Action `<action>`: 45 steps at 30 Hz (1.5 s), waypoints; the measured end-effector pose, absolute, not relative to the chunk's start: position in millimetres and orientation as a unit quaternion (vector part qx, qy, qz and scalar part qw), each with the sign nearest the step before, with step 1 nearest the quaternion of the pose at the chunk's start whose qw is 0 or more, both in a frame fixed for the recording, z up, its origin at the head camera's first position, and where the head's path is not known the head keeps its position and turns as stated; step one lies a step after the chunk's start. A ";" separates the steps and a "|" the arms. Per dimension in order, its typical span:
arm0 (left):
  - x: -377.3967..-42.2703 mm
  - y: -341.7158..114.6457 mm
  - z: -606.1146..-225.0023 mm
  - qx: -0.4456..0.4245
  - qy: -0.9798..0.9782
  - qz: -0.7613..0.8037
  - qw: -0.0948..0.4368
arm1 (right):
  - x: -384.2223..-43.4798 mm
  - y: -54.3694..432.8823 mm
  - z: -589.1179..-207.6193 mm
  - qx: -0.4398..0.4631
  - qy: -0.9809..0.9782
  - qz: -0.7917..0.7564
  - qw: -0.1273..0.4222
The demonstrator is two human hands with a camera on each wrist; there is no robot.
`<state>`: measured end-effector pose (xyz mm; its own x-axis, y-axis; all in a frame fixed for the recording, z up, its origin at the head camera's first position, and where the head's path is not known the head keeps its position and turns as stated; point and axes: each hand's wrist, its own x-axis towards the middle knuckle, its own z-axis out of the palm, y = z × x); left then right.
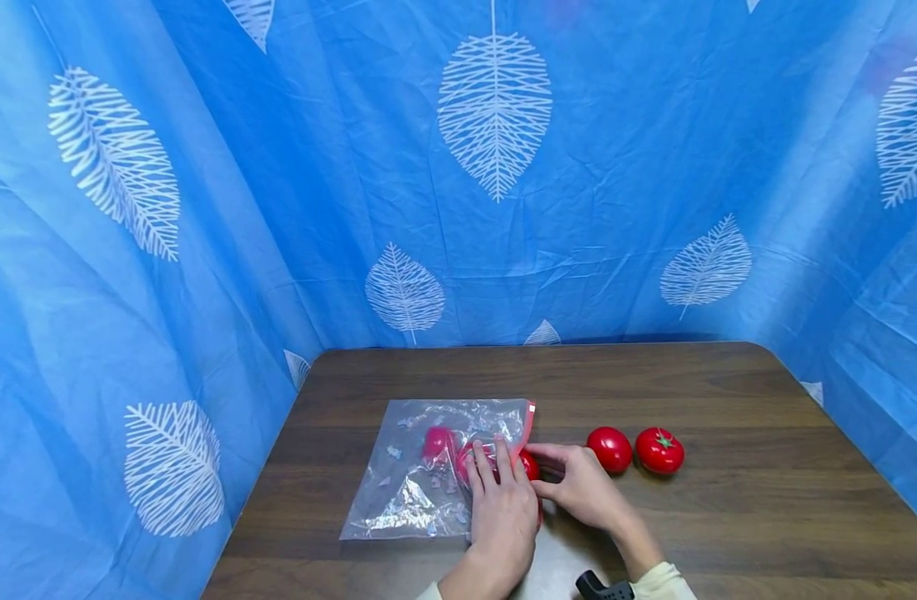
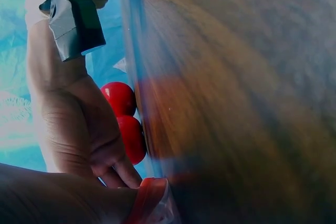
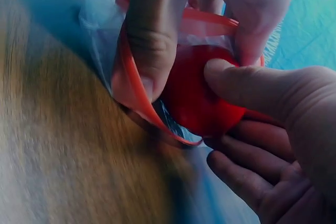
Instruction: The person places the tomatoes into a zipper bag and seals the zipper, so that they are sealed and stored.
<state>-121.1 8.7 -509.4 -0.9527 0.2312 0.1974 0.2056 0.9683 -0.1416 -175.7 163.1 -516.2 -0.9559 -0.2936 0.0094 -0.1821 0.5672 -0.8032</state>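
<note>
A clear zip bag [image 1: 417, 479] with a red zip rim [image 3: 131, 95] lies on the wooden table [image 1: 729, 400]. A red tomato [image 1: 438, 442] lies inside it. My left hand [image 1: 499, 487] holds the bag's mouth apart, its thumb [image 3: 152, 40] hooked inside the rim. My right hand [image 1: 578, 483] grips another red tomato [image 3: 202, 98] between thumb and fingers, right at the bag's mouth. Two loose tomatoes [image 1: 610, 448] [image 1: 659, 450] sit on the table just right of my hands. The left wrist view shows both tomatoes [image 2: 119, 98] [image 2: 131, 139] behind my right hand [image 2: 68, 129].
Blue cloth with white leaf prints [image 1: 496, 167] closes in the table at the back and on both sides. Bare wood stretches to the right of the loose tomatoes and behind the bag.
</note>
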 end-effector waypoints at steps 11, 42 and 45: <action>-122.8 8.7 -505.0 -0.113 -0.992 0.026 0.052 | -174.4 174.5 -502.5 -0.139 0.899 -0.407 0.085; -120.7 7.8 -508.2 -0.107 -0.989 0.033 0.092 | -184.2 146.8 -518.4 -0.189 0.902 -0.387 0.031; -120.5 7.1 -507.9 -0.110 -0.990 0.030 0.086 | -183.0 154.6 -511.7 -0.178 0.897 -0.400 0.053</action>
